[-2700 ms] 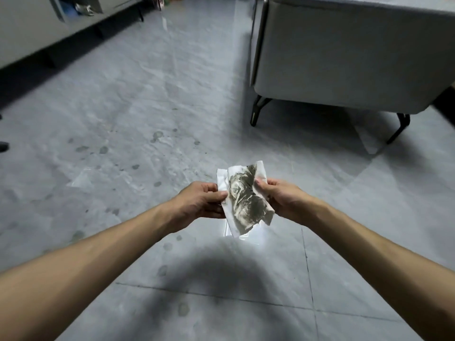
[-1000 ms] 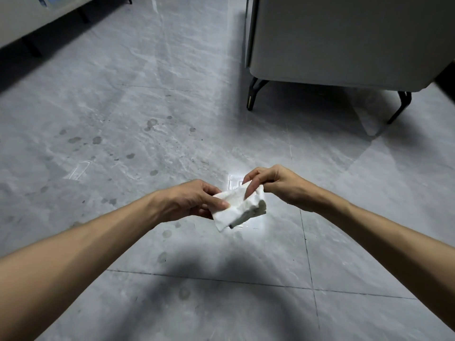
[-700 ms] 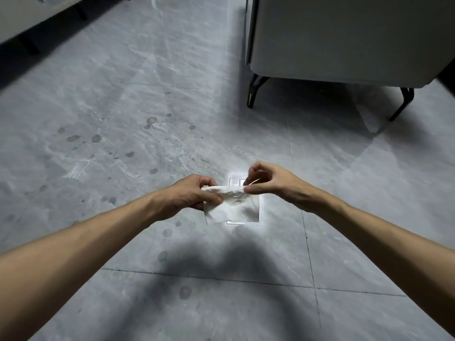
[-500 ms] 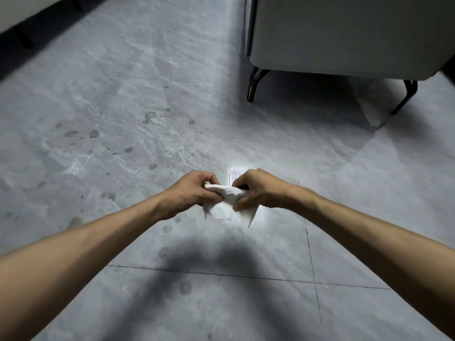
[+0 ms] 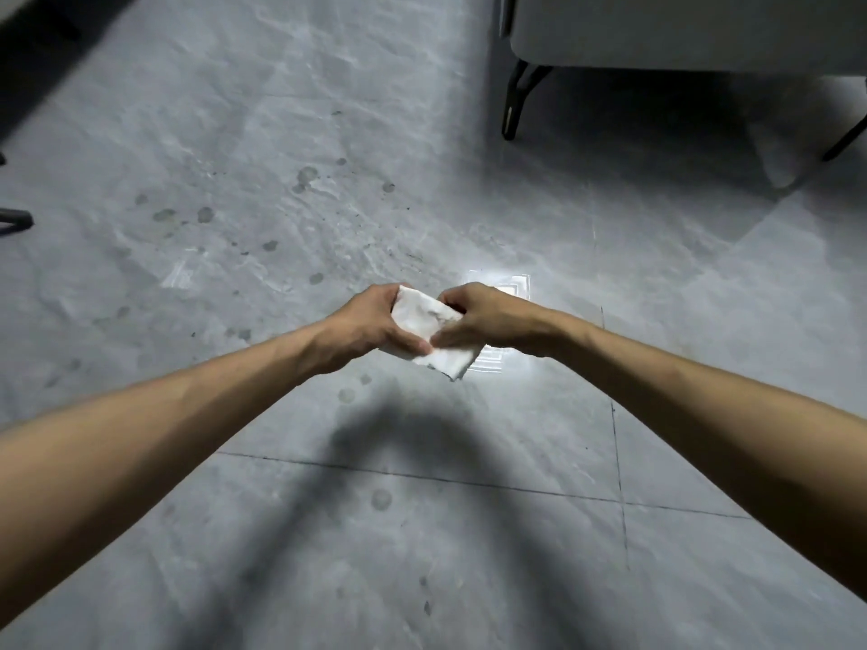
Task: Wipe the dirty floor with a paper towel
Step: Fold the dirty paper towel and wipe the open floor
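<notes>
A white paper towel (image 5: 429,328), folded into a small pad with faint grey smudges, is held in the air above the grey tiled floor (image 5: 281,133). My left hand (image 5: 370,323) grips its left side with thumb on top. My right hand (image 5: 488,319) pinches its right side. Several dark round stains (image 5: 305,178) dot the floor ahead and to the left, and a few more lie below the hands (image 5: 381,499).
A pale grey sofa (image 5: 680,30) on thin black legs (image 5: 516,100) stands at the upper right. A dark furniture foot (image 5: 14,220) shows at the left edge. A bright light reflection (image 5: 504,286) lies on the floor behind the towel.
The towel, first held open with its soiled side showing, has been folded into a compact pad with the dirt inside. Both hands have drawn close together on it. The view has tilted further down.
</notes>
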Demonstrator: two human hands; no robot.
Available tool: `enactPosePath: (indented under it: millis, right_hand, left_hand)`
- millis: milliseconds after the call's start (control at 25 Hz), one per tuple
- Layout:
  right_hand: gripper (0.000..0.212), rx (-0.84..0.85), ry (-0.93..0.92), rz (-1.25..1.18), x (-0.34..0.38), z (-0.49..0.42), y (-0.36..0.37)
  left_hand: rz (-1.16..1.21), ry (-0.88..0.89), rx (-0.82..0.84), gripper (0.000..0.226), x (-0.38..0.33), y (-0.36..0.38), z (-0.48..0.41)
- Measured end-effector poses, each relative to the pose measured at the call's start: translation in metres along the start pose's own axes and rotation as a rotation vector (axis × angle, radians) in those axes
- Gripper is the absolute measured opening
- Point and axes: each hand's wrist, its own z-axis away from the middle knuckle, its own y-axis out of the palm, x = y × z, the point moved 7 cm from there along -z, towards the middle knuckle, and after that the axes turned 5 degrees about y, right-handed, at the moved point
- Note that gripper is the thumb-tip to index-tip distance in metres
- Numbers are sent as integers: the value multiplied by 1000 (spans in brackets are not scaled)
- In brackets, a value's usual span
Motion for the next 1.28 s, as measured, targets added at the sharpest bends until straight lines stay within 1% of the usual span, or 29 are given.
enactPosePath:
  millis: [40, 120, 160, 240, 280, 320, 360, 440, 480, 520, 560, 600, 640, 680, 720, 800, 840, 880, 920, 1000, 1040, 1080, 1160, 1200, 1240, 1280]
  right_hand:
    - [13, -6, 5, -57, -1, 0, 7]
    - [15, 28, 53, -131, -14, 0, 31]
    - [14, 46, 94, -125, -26, 1, 48]
    - [12, 35, 185, -17, -55, 4, 76]
    - [11, -33, 214, 52, -68, 6, 79]
    - [11, -141, 232, 115, -78, 13, 74]
    - [11, -247, 232, 176, -85, 24, 64]
    - [16, -390, 219, 294, -98, 57, 43]
    - [20, -437, 249, 278, -106, 77, 37]
    - [24, -464, 308, 159, -115, 100, 36]
    - [28, -485, 366, -51, -123, 122, 41]
    - [29, -510, 399, -280, -126, 139, 52]
    - [30, -544, 407, -457, -123, 150, 63]
    - [31, -564, 402, -561, -117, 157, 73]
    - [34, -553, 388, -603, -110, 158, 81]
    - [41, -505, 330, -639, -93, 151, 94]
    - [43, -499, 301, -652, -88, 144, 96]
    - [43, -515, 276, -652, -87, 138, 97]
    - [40, -552, 251, -594, -87, 135, 97]
    - [21, -690, 181, -297, -86, 134, 94]
    - [15, -731, 125, -162, -78, 136, 96]
    - [20, -722, 79, -89, -70, 135, 100]
    - [41, -661, 60, 72, -59, 131, 113]
    - [39, -676, 63, 189, -56, 131, 117]
    - [26, -718, 66, 228, -55, 131, 119]
    - [12, -768, 90, 154, -56, 133, 117]
  left_hand:
    - [-22, -26, -35, 48, 3, -7, 4]
    - [-159, -73, -119, 45, 22, -13, 19]
    - [-244, -92, -141, 43, 38, -12, 29]
    - [-354, -98, -147, 40, 72, -7, 46]
    - [-407, -81, -123, 37, 85, -4, 50]
    - [-469, -47, -81, 34, 91, 0, 49]
    - [-529, 0, -32, 32, 90, 4, 44]
    - [-635, 109, 99, 27, 76, 11, 30]
    - [-675, 158, 176, 25, 66, 17, 23]
    - [-678, 196, 248, 24, 58, 23, 16]
    - [-603, 202, 315, 24, 50, 32, 12]
    - [-447, 168, 379, 27, 45, 43, 13]
    - [-259, 96, 447, 30, 42, 55, 19]
    - [-106, 15, 511, 33, 40, 67, 27]
    - [-34, -36, 559, 33, 38, 78, 34]
    - [15, -46, 618, 25, 36, 90, 45]
    - [39, -40, 585, 20, 35, 89, 47]
    - [68, -63, 516, 16, 37, 87, 44]
    - [122, -120, 452, 12, 42, 85, 42]
    - [199, -236, 411, 3, 48, 83, 44]
    - [215, -280, 413, 10, 51, 84, 44]
    - [250, -332, 395, 16, 52, 84, 46]
    - [355, -425, 331, 19, 55, 82, 53]
    - [396, -456, 309, 16, 55, 83, 55]
    - [414, -475, 305, 12, 53, 84, 59]
    - [407, -481, 307, 7, 51, 82, 61]
